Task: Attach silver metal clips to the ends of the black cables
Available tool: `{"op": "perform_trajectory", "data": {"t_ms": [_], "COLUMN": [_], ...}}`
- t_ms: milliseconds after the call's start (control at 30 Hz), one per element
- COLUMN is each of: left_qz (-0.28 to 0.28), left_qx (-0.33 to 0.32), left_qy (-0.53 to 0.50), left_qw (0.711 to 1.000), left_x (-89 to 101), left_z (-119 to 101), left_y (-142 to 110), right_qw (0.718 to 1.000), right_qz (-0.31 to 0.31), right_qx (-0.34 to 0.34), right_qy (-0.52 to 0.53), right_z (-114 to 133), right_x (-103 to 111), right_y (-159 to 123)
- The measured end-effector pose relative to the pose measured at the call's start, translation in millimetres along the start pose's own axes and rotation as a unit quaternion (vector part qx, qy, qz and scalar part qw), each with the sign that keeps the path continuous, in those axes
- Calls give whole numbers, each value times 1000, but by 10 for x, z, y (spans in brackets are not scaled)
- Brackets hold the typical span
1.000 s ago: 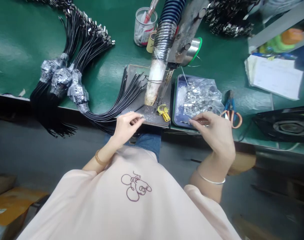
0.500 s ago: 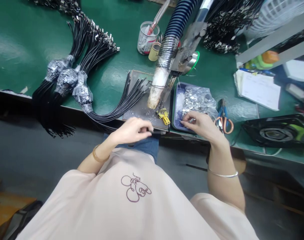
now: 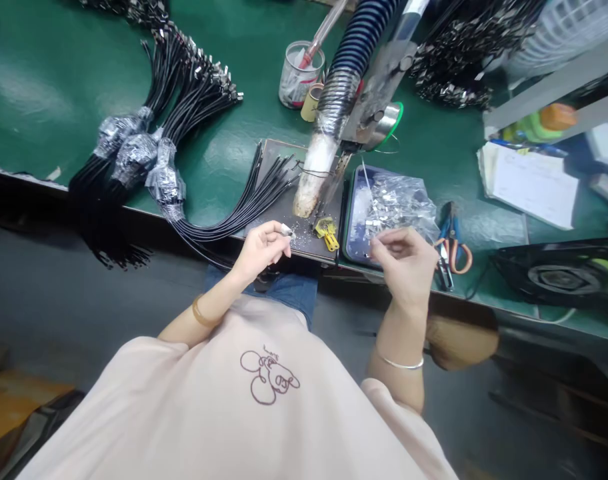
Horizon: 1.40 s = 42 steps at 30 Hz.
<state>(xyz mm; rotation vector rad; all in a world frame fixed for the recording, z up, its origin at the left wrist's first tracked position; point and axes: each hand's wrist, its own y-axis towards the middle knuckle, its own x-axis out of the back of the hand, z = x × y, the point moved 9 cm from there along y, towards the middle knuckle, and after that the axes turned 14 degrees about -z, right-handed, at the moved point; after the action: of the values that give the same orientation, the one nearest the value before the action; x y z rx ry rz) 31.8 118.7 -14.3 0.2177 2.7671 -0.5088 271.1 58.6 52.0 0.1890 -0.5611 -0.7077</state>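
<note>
At the far left of the green table [image 3: 214, 150], you have black cable bundles [image 3: 201, 80] in clear plastic wrap, with shiny metal connectors on their far ends; that part looks done. Next to them, the fanned cables [image 3: 254, 208] of one wrapped bundle reach onto the grey mat [image 3: 336, 208], and their tips look thin, with no such connectors visible, so these are probably the ones left to work on. Your left hand [image 3: 261, 248] is in front of the mat, thumb and forefinger drawn nearly together, seemingly on a small pale piece [image 3: 286, 229]; you can't tell from here what it is, or whether a cable is joined to it. Above the mat hangs the ribbed hose [image 3: 367, 43], with a yellow plastic tool [image 3: 329, 233] below. To the right, the blue tray [image 3: 354, 245] has plenty of loose metal connectors [image 3: 391, 210] in a plastic bag, so much seems to remain. Your right hand [image 3: 409, 263] is at its front edge, fingers curled; whether they grip anything cannot be told. Beyond lie blue-handled pliers [image 3: 451, 223] and orange-handled scissors [image 3: 464, 259].
</note>
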Motion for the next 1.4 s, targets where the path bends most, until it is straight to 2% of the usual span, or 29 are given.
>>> {"op": "perform_trajectory", "data": {"t_ms": [67, 133, 267, 333, 400, 533, 600, 867, 1067, 1133, 1233, 1333, 1400], "left_qz": [-1, 2, 11, 13, 17, 25, 26, 37, 36, 43, 58, 68, 75], "left_qx": [-13, -31, -67, -78, -86, -95, -100, -135, -243, -260, -231, -161, -117], "left_qy": [17, 37, 73, 89, 101, 109, 113, 151, 246, 267, 271, 218, 175], "left_qw": [1000, 999, 995, 993, 991, 989, 988, 979, 938, 927, 933, 960, 975], "left_x": [-37, -85, -157, -167, -173, -197, -209, -209, -237, -275, -312, -301, -285], "left_z": [-63, -118, -181, -186, -184, -179, -178, -181, -342, -374, -342, -261, -212], "left_y": [-17, -44, -85, -91, -95, -109, -118, -149, -238, -288, -328, -309, -276], "right_qw": [990, 981, 990, 989, 990, 990, 987, 984, 985, 986, 994, 991, 990], "right_qz": [24, 33, -62, -84, -74, 4, 31, 58, 76, 65, 8, -56, -68], "right_qx": [-46, -55, 24, 55, 45, -30, -45, -50, -28, -16, 38, 113, 119], "right_qy": [130, 181, 121, 105, 109, 138, 154, 162, 152, 151, 103, 44, 45], "right_z": [115, 270, 553, 611, 567, 392, 367, 365, 397, 441, 567, 716, 720], "right_x": [-123, -259, -354, -395, -448, -586, -628, -647, -615, -594, -516, -450, -455], "right_y": [-163, -341, -572, -618, -611, -570, -568, -578, -551, -562, -605, -679, -705]}}
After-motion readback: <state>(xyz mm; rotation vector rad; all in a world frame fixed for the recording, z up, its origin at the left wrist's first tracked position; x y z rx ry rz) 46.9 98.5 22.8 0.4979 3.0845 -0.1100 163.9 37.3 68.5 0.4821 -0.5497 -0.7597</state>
